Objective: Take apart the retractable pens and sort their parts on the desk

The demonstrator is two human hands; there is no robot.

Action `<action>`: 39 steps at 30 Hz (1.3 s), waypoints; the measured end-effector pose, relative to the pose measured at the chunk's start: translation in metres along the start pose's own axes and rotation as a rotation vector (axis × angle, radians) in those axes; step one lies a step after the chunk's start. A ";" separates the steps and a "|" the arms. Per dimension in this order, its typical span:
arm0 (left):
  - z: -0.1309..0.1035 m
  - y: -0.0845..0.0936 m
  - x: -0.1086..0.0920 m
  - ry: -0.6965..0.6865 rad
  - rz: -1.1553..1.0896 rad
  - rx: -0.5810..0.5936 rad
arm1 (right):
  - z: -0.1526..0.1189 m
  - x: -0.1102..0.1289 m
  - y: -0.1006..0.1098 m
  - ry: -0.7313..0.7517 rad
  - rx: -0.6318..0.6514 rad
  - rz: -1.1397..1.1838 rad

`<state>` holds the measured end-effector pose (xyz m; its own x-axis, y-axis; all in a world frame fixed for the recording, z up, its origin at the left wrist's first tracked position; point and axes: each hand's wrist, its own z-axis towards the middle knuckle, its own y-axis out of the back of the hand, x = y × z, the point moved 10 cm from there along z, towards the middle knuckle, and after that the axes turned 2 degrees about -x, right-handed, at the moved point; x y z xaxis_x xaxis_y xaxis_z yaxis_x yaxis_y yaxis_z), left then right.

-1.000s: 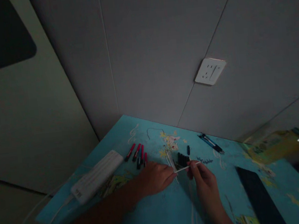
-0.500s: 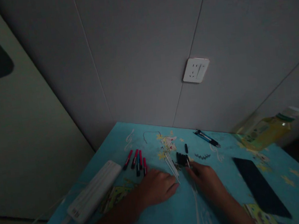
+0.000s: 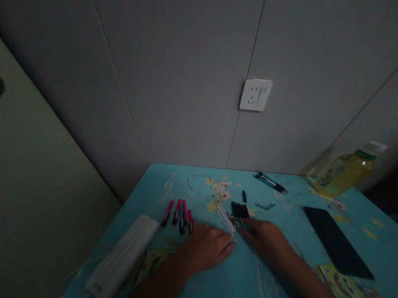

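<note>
My left hand (image 3: pixel 211 245) rests on the blue table, fingers curled beside a bundle of thin white sticks (image 3: pixel 226 221); whether it grips anything is hidden. To its right, my right hand (image 3: pixel 263 237) pinches a thin, pale stick (image 3: pixel 255 253) that slants down toward the table's near side. Just beyond the right fingertips lie several short black pieces (image 3: pixel 240 209) side by side. One more black piece (image 3: pixel 244 196) sits apart behind them. Small bits (image 3: pixel 234 221), too tiny to make out, lie between the sticks and the black pieces.
Red and blue pens (image 3: pixel 180 216) lie left of the hands, near a white power strip (image 3: pixel 123 257). More pens (image 3: pixel 270 182) are by the wall. At right are a dark flat slab (image 3: pixel 338 242) and a bottle of yellow liquid (image 3: pixel 347 171) against the wall.
My right hand has drawn slightly left and nearer, away from the black pieces, with the thin stick still in its fingers. My left hand stays in place. The view has shifted slightly.
</note>
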<state>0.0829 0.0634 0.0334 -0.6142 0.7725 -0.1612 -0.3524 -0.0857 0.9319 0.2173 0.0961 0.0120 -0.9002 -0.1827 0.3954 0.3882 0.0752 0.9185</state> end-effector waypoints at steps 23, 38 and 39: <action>-0.001 -0.006 0.007 0.025 -0.019 -0.037 | 0.144 0.095 0.012 0.218 -0.191 -0.200; -0.001 -0.002 0.023 0.247 -0.242 -0.061 | -0.017 0.042 0.021 0.358 -0.357 0.398; -0.002 -0.004 0.026 0.258 -0.264 -0.055 | -0.018 0.047 0.024 0.387 -0.363 0.385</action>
<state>0.0675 0.0829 0.0246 -0.6525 0.5891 -0.4767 -0.5555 0.0560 0.8296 0.1874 0.0718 0.0524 -0.5735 -0.5534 0.6040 0.7716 -0.1173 0.6252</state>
